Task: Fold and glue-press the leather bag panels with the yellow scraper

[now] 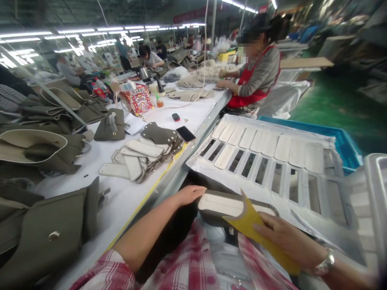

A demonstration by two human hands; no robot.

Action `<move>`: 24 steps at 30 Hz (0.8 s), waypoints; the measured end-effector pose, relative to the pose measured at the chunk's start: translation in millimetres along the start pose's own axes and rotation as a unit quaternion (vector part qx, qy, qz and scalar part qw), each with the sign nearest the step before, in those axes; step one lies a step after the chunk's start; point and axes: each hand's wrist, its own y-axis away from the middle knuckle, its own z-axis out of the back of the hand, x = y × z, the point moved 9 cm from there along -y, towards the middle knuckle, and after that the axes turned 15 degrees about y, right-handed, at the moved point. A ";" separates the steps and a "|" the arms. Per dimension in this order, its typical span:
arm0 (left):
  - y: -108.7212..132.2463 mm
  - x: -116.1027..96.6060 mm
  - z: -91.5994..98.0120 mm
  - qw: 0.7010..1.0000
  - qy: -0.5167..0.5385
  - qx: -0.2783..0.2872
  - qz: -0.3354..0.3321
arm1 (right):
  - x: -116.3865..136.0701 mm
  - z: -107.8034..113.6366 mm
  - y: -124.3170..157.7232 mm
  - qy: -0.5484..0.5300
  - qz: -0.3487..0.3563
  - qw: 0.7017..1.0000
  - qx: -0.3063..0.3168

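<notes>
Close to my body rests a dark grey-green bag piece [208, 216] with a long cream strip [222, 204] lying on its upward face. My left hand [190, 195] is closed on its left end, fingers together at the edge. In my right hand [278, 233] is a yellow sheet [252, 221] with a curved notch cut in its end. The notched end is over the strip and hides part of it; I cannot tell whether they touch. A white tray with slots [266, 173] holds several cream strips [284, 149] just beyond.
On the white table [105, 197] at left lie a pile of pale strips [136, 155], a phone [186, 134] and several dark bags [57, 221]. A blue crate [344, 139] sits behind the tray. A co-worker in a red apron [256, 94] works farther along the table.
</notes>
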 end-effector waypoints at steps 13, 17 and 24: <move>17.6 34.5 -17.3 0.971 0.226 0.078 0.016 | 36.6 -118.2 -17.4 -0.381 -0.132 0.914 -0.042; 17.2 28.5 -11.3 0.981 0.183 0.056 -0.022 | 51.1 -147.3 -25.7 -0.424 -0.197 0.884 0.035; 7.7 21.8 -11.6 0.971 0.218 0.098 -0.001 | 79.0 -159.6 -58.9 -0.519 -0.174 0.835 0.059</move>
